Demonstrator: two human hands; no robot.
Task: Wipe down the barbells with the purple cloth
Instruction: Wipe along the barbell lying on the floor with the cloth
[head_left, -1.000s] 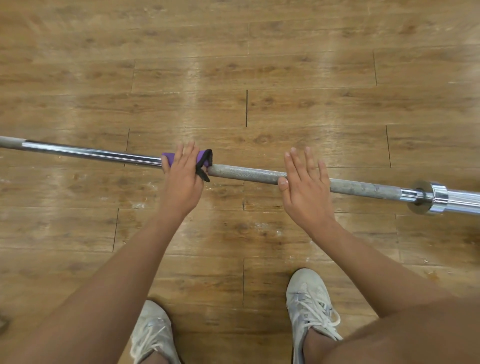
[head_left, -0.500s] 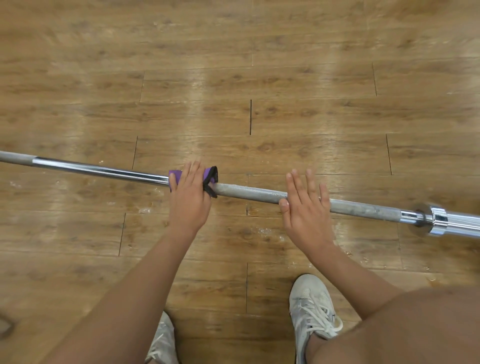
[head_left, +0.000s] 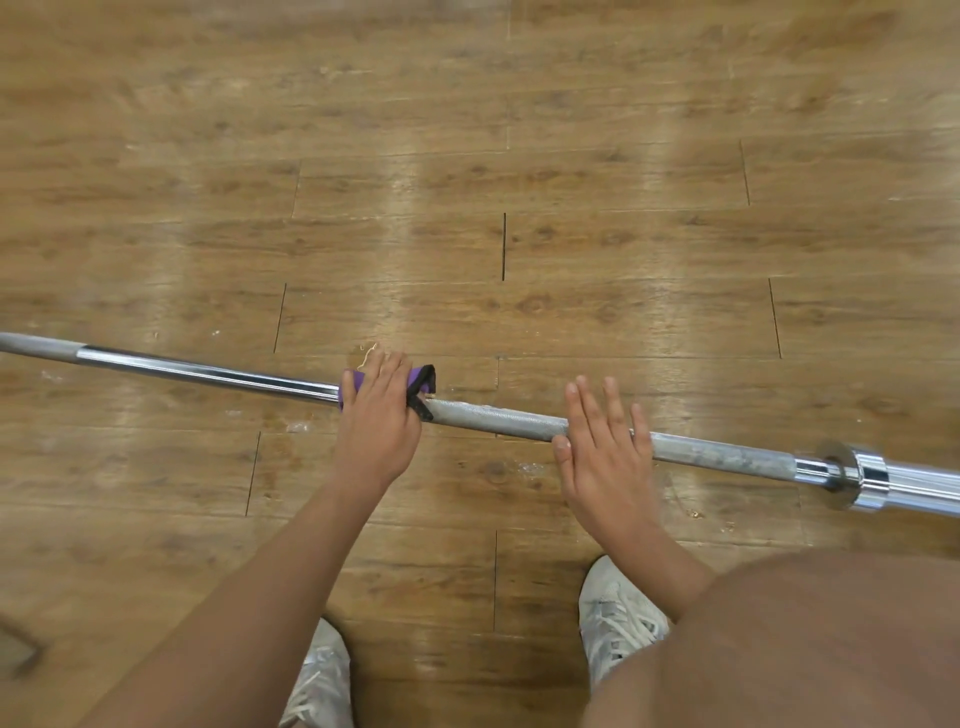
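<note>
The left hand is closed over the cloth, fingers curled across the top of the bar so that the fabric wraps the shaft and bears on it all round; this grip lets one stroke clean the whole circumference. A purple edge shows at the hand's 9 o'clock side, and a black-trimmed corner hangs loose at 3 o'clock. The right hand lies open and flat at 3 o'clock of the left, fingers straight, palm resting on the bar and gripping nothing; it probably serves to stop the shaft rolling on the floor under the wiping load. The bar lies on the floor and runs from 9 o'clock to 4 o'clock across the view. Left of the cloth the shaft is bright and smooth; between the hands it is dull grey and knurled, with blotches beyond the right hand up to the collar. That dull section likely needs the next passes. Two shoes stand at 6 o'clock, just behind the bar, which keeps the body close over the work.
</note>
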